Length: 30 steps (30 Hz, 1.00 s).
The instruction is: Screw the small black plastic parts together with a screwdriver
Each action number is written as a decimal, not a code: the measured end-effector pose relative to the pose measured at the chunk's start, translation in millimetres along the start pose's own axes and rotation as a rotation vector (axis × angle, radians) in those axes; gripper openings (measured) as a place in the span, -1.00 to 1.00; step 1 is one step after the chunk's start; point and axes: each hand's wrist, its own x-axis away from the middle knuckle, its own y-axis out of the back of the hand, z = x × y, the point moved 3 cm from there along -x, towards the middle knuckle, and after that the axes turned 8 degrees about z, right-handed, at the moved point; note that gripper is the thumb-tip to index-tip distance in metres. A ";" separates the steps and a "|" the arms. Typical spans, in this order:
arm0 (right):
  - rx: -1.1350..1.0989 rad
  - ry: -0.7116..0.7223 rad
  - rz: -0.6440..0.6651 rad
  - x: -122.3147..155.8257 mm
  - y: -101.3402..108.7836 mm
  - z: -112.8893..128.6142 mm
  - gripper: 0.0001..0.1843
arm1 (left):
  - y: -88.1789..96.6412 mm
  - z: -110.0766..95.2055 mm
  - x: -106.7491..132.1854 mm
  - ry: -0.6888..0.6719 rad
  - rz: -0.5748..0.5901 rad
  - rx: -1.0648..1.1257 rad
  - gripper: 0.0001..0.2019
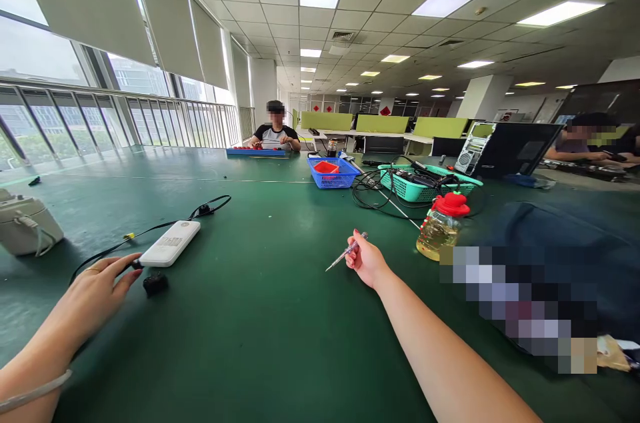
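Note:
My left hand [97, 293] pinches the black cable plug [136, 264] at the near end of a white power bank [171, 243]. Whether the plug sits inside the port is too small to tell. A black cord [150, 228] with a yellow tag runs behind the power bank. Just below it lies a small black block [155, 284]. In my closed right hand [367, 260] is a slim screwdriver [341, 258] with a clear handle, its thin tip pointing down and left, above the green table [280, 343].
On the right stand a jar with a red lid [443, 226] and a dark bag [575, 256]. Farther back are a blue basket [333, 178], a teal basket [413, 191] with cables, and a black monitor [520, 148]. A beige device [25, 223] is at left. A person [275, 133] sits opposite.

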 end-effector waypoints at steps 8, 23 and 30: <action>-0.003 0.008 0.002 0.2 0.6 -0.9 -0.54 | -4.3 -27.6 6.6 -0.066 0.153 0.046 -0.34; -0.005 0.004 0.006 0.2 -0.1 -1.0 -0.54 | -11.8 -35.5 3.4 -0.058 0.218 -0.009 -0.38; 0.002 0.016 0.013 0.6 -0.2 -1.0 -0.52 | -16.3 -35.3 3.3 -0.073 0.194 -0.027 -0.37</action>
